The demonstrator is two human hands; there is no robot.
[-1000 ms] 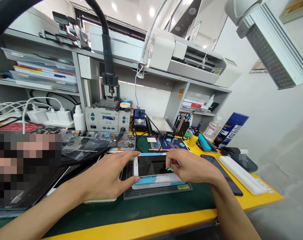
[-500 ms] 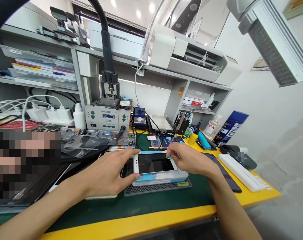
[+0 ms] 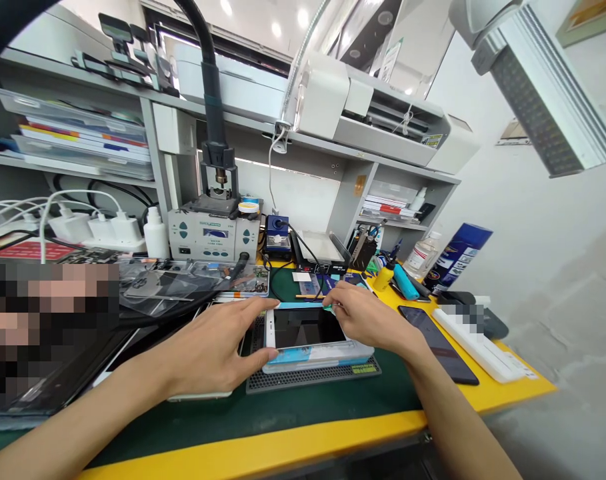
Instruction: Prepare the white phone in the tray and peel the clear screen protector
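A white phone (image 3: 303,330) with a dark screen lies on a blue-and-clear holder, which rests on a grey slotted mat (image 3: 313,375) on the green work mat. My left hand (image 3: 217,347) spans the phone's left end, index finger along the far edge and thumb at the near corner. My right hand (image 3: 370,320) is pinched on a small teal tool (image 3: 329,307) at the phone's far right corner.
A grey rework station (image 3: 213,237) with a black hose stands behind. Clear plastic trays (image 3: 183,283) lie left of the phone. A dark phone (image 3: 437,343) and a white bar (image 3: 483,350) lie to the right on the yellow bench. Bottles and tools crowd the back.
My right hand has slid with the teal tool from the phone's right side up to its far right corner. My left hand has stayed in place.
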